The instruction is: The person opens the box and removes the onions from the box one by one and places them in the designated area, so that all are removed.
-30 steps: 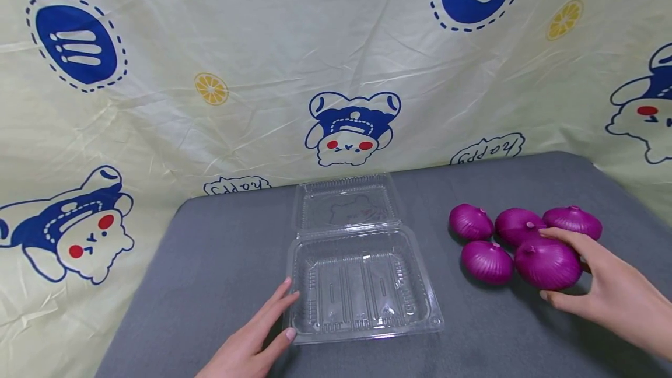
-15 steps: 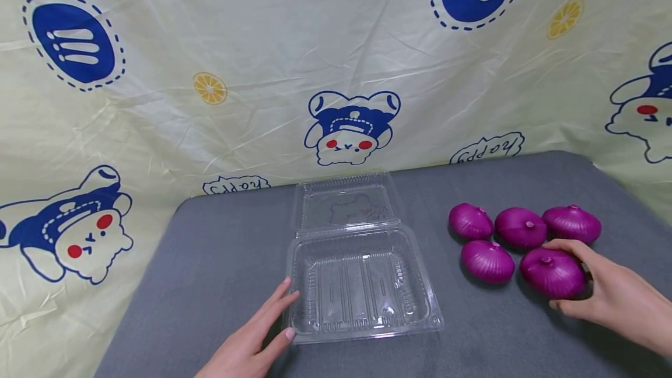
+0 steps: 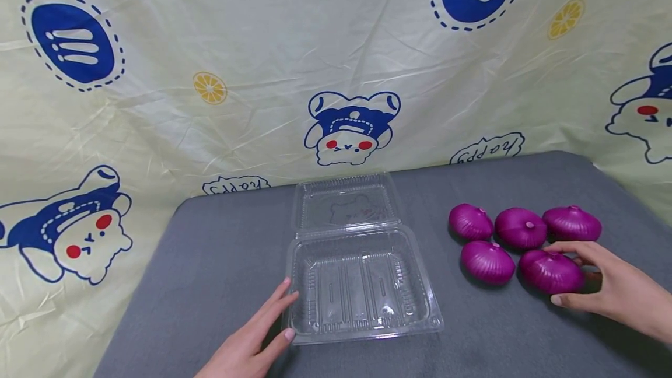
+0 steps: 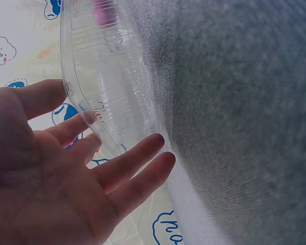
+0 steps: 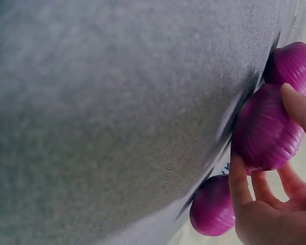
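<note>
In the head view, a clear plastic clamshell container point(image 3: 362, 284) stands unfolded on the grey table, its lid point(image 3: 346, 203) lying back behind it. My left hand point(image 3: 249, 337) is at the container's left edge with fingers spread; in the left wrist view the thumb meets the rim. On the right, my right hand point(image 3: 611, 287) has its thumb and fingers around a red onion point(image 3: 551, 272) that sits on the table. In the right wrist view this onion point(image 5: 268, 127) shows between the thumb and fingertips, apart from the palm.
Several more red onions stand close by: one to the left point(image 3: 488, 262), and behind it a back row with a left onion point(image 3: 471, 222), a middle onion point(image 3: 521, 228) and a right onion point(image 3: 572, 223). A printed curtain point(image 3: 262, 133) hangs behind the grey table point(image 3: 220, 261).
The right hand and its onion have moved slightly right and nearer me, away from the middle back onion; the onion has tipped a little. The left hand and container stay put.
</note>
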Available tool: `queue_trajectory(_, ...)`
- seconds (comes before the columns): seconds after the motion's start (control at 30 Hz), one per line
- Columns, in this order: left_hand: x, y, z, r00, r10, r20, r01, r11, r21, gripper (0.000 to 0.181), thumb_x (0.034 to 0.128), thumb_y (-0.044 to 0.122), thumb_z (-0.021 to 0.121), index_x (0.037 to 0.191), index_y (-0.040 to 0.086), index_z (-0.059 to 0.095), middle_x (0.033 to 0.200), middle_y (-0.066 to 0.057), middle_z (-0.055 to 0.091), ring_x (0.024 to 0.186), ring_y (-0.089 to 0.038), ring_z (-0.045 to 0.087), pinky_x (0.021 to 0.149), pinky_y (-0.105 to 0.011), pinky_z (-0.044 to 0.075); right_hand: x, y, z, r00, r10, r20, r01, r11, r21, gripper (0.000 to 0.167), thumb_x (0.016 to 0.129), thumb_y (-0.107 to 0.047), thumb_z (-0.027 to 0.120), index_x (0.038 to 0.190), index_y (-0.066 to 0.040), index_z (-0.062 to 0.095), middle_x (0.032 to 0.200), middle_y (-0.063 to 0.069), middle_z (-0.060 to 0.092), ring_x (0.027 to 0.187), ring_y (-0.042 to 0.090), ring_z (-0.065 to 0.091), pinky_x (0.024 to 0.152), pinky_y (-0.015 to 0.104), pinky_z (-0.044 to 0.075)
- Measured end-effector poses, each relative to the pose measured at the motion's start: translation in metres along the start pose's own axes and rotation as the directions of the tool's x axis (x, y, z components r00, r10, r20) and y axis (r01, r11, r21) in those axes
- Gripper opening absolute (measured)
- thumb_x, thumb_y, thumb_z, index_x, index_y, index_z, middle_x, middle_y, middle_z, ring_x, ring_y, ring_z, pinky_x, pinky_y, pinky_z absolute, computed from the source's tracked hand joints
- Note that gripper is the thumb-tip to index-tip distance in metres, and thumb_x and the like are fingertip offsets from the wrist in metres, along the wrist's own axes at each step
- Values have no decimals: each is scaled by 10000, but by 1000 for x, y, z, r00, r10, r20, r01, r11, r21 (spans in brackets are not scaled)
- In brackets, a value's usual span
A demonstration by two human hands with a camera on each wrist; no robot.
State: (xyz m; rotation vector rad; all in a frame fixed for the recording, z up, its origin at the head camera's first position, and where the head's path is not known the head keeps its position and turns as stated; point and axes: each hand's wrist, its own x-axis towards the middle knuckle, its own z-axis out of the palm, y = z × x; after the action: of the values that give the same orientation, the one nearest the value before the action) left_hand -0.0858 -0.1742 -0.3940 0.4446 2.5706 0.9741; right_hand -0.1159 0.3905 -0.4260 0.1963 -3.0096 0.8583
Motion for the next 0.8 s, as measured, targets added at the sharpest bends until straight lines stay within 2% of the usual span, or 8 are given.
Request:
queue_trajectory(0.03, 0, 0, 0, 1000, 0, 1, 0, 1000, 1, 604, 987, 568, 469, 1516, 294, 367, 1614, 146, 156, 1439, -228, 277, 1007, -586, 385, 0, 0, 0, 1000, 18, 18, -18, 1000, 3, 867, 653, -341, 923, 1308, 7, 475, 1257, 268, 453, 1009, 440, 499, 775, 521, 545)
queue_trajectory(0.1, 0, 0, 0, 1000, -1, 4, 1, 1000, -1, 607, 986, 567, 471, 1516, 290, 367, 1614, 142, 157, 1439, -234, 277, 1004, -588, 386, 0, 0, 0, 998, 42, 41, -42, 999, 16, 890, 670, -347, 914, 1324, 30, 442, 1267, 299, 433, 1025, 495, 499, 789, 646, 486)
queue_trajectory(0.3, 1, 0, 0, 1000, -10, 12, 10, 1000, -8, 613, 985, 561, 480, 1519, 281, 367, 1616, 139, 154, 1440, -240, 277, 1009, -597, 378, 1, -1, 2, 997, 62, 52, -65, 996, 66, 886, 711, -319, 894, 1343, 37, 387, 1286, 305, 416, 1054, 552, 511, 678, 485, 567)
queue_trajectory(0.43, 2, 0, -1, 1000, -16, 22, 16, 1000, -19, 613, 986, 550, 487, 1519, 271, 366, 1621, 118, 151, 1441, -251, 273, 1013, -608, 368, 2, -2, 4, 995, 76, 61, -80, 994, 76, 893, 726, -329, 884, 1348, 44, 364, 1281, 307, 418, 1061, 554, 515, 675, 450, 571)
queue_trajectory(0.57, 2, -1, -1, 999, -19, 26, 20, 1000, -23, 611, 986, 550, 489, 1518, 279, 363, 1621, 117, 150, 1442, -250, 269, 1016, -610, 363, 2, -4, 5, 994, 79, 73, -84, 994, 71, 908, 742, -352, 871, 1376, 31, 345, 1290, 325, 419, 1046, 522, 544, 652, 345, 558)
queue_trajectory(0.67, 2, -1, -1, 1000, -16, 25, 17, 1000, -23, 611, 985, 550, 490, 1519, 283, 362, 1620, 121, 150, 1445, -246, 264, 1019, -609, 360, 3, -4, 6, 993, 86, 83, -91, 994, 61, 916, 754, -373, 859, 1389, 32, 338, 1287, 338, 428, 1035, 503, 556, 654, 350, 559)
queue_trajectory(0.8, 2, -1, -1, 1000, -12, 23, 13, 1000, -27, 611, 986, 545, 493, 1519, 276, 363, 1621, 117, 150, 1447, -245, 257, 1024, -610, 353, 4, -4, 6, 991, 103, 90, -108, 993, 43, 922, 762, -398, 848, 1388, 52, 342, 1277, 356, 435, 1033, 514, 551, 708, 489, 560)
